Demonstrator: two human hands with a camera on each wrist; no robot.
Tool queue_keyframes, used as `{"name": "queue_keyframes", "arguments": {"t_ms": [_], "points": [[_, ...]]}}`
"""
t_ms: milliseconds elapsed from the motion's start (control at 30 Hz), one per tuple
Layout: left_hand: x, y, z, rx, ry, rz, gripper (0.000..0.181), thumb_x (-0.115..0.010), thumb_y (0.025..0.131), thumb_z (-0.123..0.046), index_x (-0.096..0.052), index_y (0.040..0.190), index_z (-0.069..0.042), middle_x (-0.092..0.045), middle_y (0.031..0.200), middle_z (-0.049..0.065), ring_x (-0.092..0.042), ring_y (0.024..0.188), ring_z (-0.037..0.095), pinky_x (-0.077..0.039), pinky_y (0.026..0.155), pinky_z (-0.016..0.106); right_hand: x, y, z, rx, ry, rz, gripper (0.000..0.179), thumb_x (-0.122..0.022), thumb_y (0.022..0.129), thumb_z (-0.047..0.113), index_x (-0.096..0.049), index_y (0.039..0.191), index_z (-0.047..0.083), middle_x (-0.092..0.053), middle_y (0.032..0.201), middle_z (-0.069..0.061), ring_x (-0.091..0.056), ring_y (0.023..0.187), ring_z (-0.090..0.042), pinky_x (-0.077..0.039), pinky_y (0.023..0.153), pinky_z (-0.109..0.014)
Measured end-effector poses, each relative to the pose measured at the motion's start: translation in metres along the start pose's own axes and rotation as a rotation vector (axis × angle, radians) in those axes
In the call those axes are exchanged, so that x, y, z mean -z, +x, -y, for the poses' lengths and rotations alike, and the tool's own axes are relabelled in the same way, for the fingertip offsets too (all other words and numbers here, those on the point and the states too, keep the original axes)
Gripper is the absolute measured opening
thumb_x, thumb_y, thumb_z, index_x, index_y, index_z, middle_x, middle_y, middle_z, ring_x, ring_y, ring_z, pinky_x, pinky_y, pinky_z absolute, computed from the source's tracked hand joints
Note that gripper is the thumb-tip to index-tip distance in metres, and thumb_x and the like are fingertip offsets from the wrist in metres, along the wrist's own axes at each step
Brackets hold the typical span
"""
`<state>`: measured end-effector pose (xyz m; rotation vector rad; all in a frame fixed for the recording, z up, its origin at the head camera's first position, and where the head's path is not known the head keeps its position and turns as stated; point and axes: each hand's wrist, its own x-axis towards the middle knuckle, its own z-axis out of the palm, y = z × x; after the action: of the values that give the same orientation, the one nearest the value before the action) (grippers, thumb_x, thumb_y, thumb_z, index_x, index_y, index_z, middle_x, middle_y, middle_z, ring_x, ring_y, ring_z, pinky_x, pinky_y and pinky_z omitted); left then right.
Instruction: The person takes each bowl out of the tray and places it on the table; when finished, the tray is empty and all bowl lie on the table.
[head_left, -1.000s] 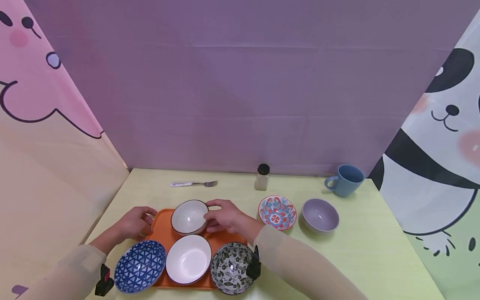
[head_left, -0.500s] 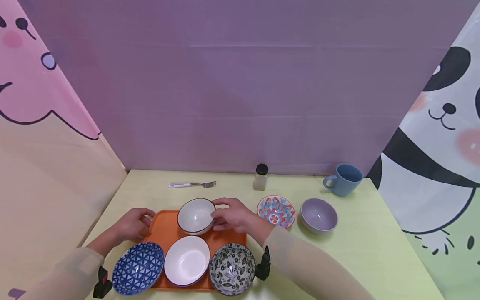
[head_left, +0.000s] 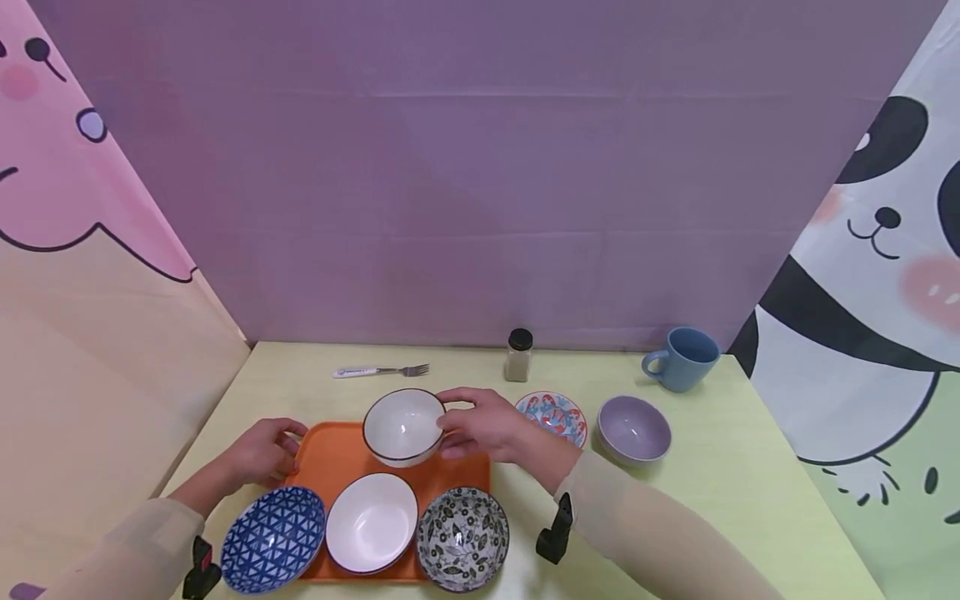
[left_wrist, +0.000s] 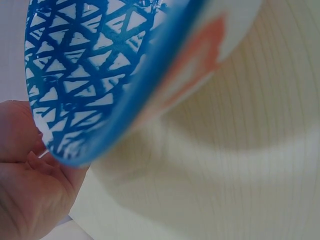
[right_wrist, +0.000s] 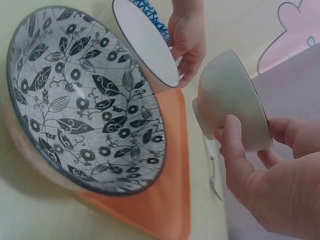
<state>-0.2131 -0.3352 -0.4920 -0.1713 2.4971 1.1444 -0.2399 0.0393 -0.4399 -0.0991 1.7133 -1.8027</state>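
right hand [head_left: 480, 425] pinched pale bowl [head_left: 403, 423] by its side, above far part of orange tray [head_left: 321, 454] | left hand [head_left: 262, 452] sat at tray's left edge, grip unclear | risk: one-sided hold could have let it slip, or early lowering knocked nearby white bowl [head_left: 372, 523]

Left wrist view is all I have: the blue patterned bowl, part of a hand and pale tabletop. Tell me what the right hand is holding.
Observer: The right hand holds a white bowl by its right side.
Operator: Now name what stands just right of the blue bowl.
Observer: A second white bowl stands there, between the blue bowl and a black flowered bowl.
Operator: Place the left hand for me.
Observer: The left hand is at the left edge of the orange tray; whether it grips the tray, I can't tell.
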Motion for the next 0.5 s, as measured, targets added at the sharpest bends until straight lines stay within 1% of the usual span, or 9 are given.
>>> {"name": "queue_keyframes", "arguments": {"t_ms": [300,500], "points": [[-0.002,0.0,0.001,-0.008,-0.008,-0.002,0.059,-0.068,0.086,0.007,-0.044,0.139,0.01,-0.06,0.11,0.022,-0.065,0.087,0.027,-0.064,0.069,0.04,0.016,-0.021,0.008,0.02,0.002,-0.002,0.052,-0.069,0.092,0.006,-0.056,0.143,0.009,-0.069,0.1,-0.016,-0.073,0.076,-0.024,-0.064,0.074,-0.042],[-0.001,0.0,0.001,-0.011,0.004,-0.007,0.059,-0.069,0.085,0.007,-0.045,0.139,0.01,-0.06,0.109,0.021,-0.064,0.086,0.027,-0.064,0.068,0.04,0.026,-0.035,0.016,0.033,0.011,0.008,0.053,-0.067,0.093,0.008,-0.054,0.144,0.009,-0.068,0.109,-0.018,-0.074,0.078,-0.025,-0.064,0.077,-0.044]]}}
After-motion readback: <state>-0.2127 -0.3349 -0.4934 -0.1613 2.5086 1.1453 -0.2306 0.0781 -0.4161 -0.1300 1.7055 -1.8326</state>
